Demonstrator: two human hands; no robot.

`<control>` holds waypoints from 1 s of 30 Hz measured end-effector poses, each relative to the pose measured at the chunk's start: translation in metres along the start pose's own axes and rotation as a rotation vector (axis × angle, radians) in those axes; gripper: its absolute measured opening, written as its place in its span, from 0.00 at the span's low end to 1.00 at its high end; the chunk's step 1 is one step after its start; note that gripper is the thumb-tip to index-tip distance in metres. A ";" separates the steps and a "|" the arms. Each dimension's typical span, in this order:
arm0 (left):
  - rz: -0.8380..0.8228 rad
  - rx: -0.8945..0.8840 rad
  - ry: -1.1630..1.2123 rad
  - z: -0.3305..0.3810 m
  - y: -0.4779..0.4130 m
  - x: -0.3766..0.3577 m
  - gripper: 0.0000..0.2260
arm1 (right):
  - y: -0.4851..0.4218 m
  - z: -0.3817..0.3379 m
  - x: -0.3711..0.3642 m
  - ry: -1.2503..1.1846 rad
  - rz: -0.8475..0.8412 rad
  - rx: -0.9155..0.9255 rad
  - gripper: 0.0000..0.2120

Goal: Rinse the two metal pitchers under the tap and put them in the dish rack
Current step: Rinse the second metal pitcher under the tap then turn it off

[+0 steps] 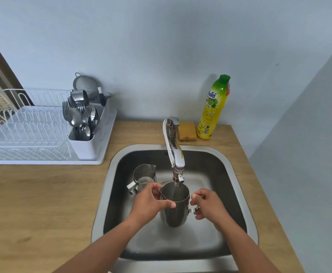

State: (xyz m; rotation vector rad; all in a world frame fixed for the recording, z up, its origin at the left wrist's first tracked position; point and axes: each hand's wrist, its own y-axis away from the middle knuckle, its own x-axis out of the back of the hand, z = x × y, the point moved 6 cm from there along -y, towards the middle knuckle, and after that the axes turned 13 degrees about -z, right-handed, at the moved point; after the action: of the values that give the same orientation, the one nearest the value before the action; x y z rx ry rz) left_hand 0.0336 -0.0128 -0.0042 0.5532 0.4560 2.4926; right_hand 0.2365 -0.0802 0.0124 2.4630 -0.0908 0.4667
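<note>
Head view: a person is standing at the sink (110, 174), both hands working under the tap (175, 152).
Held pitcher (174, 205): hanging upright directly below the tap's outlet, mouth up, long axis vertical; a thin stream is running into it.
Left hand (149, 203): gripping the pitcher's body from the left of the tap, thumb lying across the near wall, fingers curling at the rim.
Right hand (206, 203): pinching the pitcher's handle (193, 208), which is pointing to the right of the tap.
Second pitcher (144, 174): standing upright on the sink floor, left of the tap and just behind the left hand; whether it is touching the held pitcher I cannot tell.
Dish rack (23, 134): sitting on the tabletop (33, 203) well to the left of the tap, its cutlery holder (84, 142) at the end nearest the tap, wire slots lying beyond that.
Step, as judged: first pitcher is being rinsed; neither pitcher is racked yet.
Relation governing the coming move: the rack is lying left of the tap, so the left hand is the nearer one, while the handle is facing away from the rack. The carry is likely going leftward over the sink rim, with the pitcher needing tipping first to shed its water.
</note>
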 end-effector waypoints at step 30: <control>-0.107 0.184 0.099 -0.010 -0.014 0.004 0.16 | -0.007 0.018 -0.026 0.034 -0.169 -0.220 0.19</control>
State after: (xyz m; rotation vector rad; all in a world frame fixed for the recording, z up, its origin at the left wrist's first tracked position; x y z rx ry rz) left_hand 0.0322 -0.0016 -0.0174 0.4647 0.7400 2.3968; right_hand 0.2186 -0.0864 -0.0138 2.2236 0.0766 0.4023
